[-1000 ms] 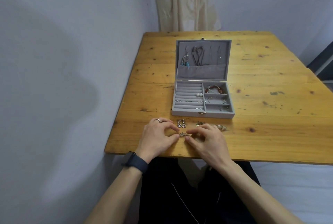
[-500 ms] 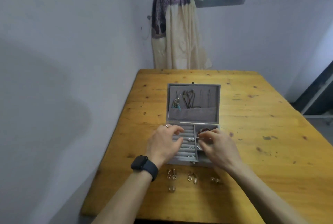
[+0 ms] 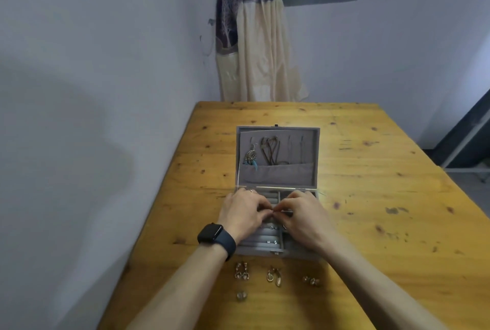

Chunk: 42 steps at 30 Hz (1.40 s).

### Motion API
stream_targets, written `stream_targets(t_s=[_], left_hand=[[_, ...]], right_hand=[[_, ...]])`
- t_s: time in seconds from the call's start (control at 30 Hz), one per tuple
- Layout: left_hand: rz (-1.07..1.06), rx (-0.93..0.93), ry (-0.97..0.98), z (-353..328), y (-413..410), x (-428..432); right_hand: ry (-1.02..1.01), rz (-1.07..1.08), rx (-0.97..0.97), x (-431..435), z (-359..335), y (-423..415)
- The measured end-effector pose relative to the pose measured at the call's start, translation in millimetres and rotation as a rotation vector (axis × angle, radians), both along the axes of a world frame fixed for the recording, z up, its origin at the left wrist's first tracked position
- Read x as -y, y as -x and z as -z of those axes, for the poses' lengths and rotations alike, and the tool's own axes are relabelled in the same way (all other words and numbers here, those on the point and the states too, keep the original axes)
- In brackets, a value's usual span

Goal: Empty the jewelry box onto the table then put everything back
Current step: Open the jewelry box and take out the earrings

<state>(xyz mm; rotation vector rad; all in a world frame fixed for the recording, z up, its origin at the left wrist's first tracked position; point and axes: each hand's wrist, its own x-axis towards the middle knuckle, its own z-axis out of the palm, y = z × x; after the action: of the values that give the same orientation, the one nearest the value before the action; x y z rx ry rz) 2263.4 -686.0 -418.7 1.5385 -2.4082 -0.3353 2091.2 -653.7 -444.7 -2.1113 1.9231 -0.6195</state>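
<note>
- Left grip (image 3: 244, 213) and right grip (image 3: 302, 215): fingertips meet, both pinching a small piece (image 3: 273, 212) that is too small to identify.
- Both grips are over the tray of the open grey velvet jewelry box (image 3: 307, 149), above its ribbed roll section.
- The rolls lie directly beneath the grips, with slots running side to side. Judged: the piece goes straight down.
- On the yellow wooden tabletop (image 3: 371, 170), on the person's side of the grips:
  - gold drop earrings (image 3: 241, 271) by the left wrist
  - gold oval pair (image 3: 274, 276) between the forearms
  - small stud pair (image 3: 311, 280) by the right forearm
- Judged: refill unfinished.
</note>
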Motion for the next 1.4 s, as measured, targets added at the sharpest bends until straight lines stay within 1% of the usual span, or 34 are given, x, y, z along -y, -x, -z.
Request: stream_targets(t_s=[0.07, 0.13, 0.2, 0.27, 0.33, 0.43, 0.5, 0.6, 0.67, 0.87, 1.1, 1.4], left_hand=[[-0.013, -0.047, -0.035, -3, -2, -3], [-0.035, -0.171, -0.100, -9, -6, -8], [-0.046, -0.310, -0.138, -17, -12, -15], [-0.041, -0.406, -0.163, -25, -21, -29], [-0.026, -0.451, -0.183, -29, -32, -48], [-0.003, -0.466, -0.206, -27, -45, -79], [0.008, -0.425, -0.222, -21, -50, -95], [0.033, -0.265, -0.227, -11, -53, -110], [0.065, -0.154, -0.194, -5, -53, -117], [0.032, -0.056, -0.128, 7, -47, -129], [-0.031, -0.078, -0.085, 18, -45, -139], [-0.032, -0.124, -0.081, 21, -47, -145]], right_hand=[[-0.004, -0.019, 0.002, 0, -2, -2], [0.010, -0.027, 0.068, -4, -8, -4], [0.034, -0.015, 0.208, -13, -18, -3], [0.059, 0.023, 0.372, -31, -28, -1], [0.083, 0.033, 0.493, -58, -35, 0], [0.080, 0.030, 0.576, -100, -33, -5], [0.050, 0.035, 0.561, -124, -23, -10], [0.002, -0.008, 0.398, -147, -4, -19], [-0.022, -0.032, 0.325, -154, 6, -24], [-0.021, -0.007, 0.304, -157, 23, -31], [0.077, 0.062, 0.297, -160, 32, -38], [0.082, 0.091, 0.361, -167, 33, -39]])
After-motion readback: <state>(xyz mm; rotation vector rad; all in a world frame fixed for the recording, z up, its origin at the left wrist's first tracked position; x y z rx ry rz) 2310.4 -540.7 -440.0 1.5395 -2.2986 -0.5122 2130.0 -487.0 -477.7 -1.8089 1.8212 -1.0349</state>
